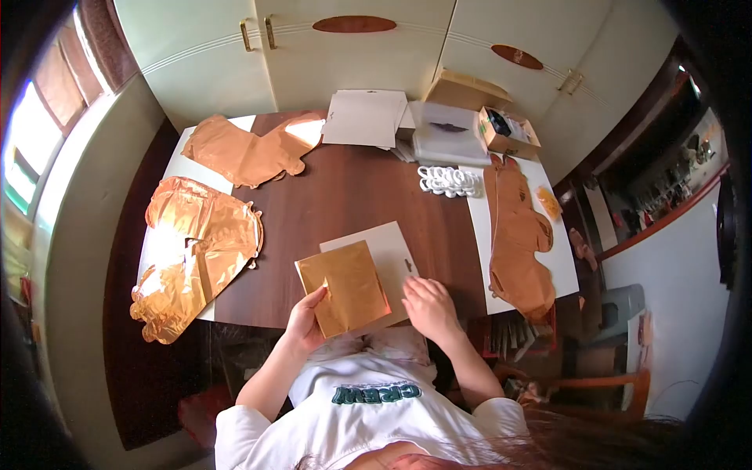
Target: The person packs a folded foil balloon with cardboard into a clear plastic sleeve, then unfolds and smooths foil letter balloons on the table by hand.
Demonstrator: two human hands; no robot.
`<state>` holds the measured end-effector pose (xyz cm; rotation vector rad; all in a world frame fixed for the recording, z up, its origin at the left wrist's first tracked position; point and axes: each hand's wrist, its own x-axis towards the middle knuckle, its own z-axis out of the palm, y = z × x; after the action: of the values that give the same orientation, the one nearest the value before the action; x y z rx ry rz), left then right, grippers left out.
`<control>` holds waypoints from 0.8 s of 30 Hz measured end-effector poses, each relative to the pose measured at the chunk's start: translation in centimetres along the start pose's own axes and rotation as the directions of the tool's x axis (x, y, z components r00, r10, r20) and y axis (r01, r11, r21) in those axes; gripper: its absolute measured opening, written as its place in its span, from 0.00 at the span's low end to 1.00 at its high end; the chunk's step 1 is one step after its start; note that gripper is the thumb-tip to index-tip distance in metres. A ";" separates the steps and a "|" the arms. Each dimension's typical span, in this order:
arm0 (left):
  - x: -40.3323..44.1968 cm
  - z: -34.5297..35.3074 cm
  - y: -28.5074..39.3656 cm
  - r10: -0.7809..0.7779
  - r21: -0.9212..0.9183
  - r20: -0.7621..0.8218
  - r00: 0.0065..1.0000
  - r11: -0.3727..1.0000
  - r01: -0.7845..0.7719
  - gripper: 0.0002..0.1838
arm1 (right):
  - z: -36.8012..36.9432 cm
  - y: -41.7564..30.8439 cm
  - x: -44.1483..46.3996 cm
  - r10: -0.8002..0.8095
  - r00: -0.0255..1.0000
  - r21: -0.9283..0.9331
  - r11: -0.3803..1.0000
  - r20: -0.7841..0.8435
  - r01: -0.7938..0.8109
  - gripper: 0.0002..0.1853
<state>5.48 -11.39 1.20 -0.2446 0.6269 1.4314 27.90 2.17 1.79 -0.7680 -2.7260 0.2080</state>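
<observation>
1. Far left: gold foil (200, 254) spread on the worktop (352, 192), creased, not folded up. Its near edge hangs past the worktop edge.
2. Behind it: orange foil (247, 153) laid out flat, also not folded.
3. Near edge, centre: square packet (345, 288) of folded foil gripped by the left hand (308, 319), thumb on top, fingers underneath. Folding judged done on this one; its edges look neat.
4. White card (393, 254) partly covered by the packet. Hang slot left exposed. Packet not bagged.
5. Right hand (429, 307) placed by the card's right edge, fingers bent. Contact or grip cannot be told.
6. Far edge: card stack (364, 117), slightly fanned. Judged unused.
7. Beside it: clear bags (448, 139) in a flat pile, dark marking visible. No contents can be made out.
8. In front of bags: white rings (449, 182), bunched together.
9. Open box (511, 135) at far right corner: dark item and white or clear material inside, not identifiable.
10. Right: brown foil (517, 239) spread out, unfolded. Orange pouch (547, 202) just beside it; contents cannot be read.
11. Overall: one piece judged folded, three laid-out pieces left unfolded.
</observation>
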 end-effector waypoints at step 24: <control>2.6 2.6 -2.3 -0.054 0.123 -0.060 0.997 0.991 0.061 0.23 | -0.6 5.1 6.2 -0.298 0.941 0.226 0.939 0.160 0.259 0.36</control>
<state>8.44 -8.18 1.42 -0.2040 0.7470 1.3282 25.56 9.80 2.76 -0.3108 -2.8937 0.5087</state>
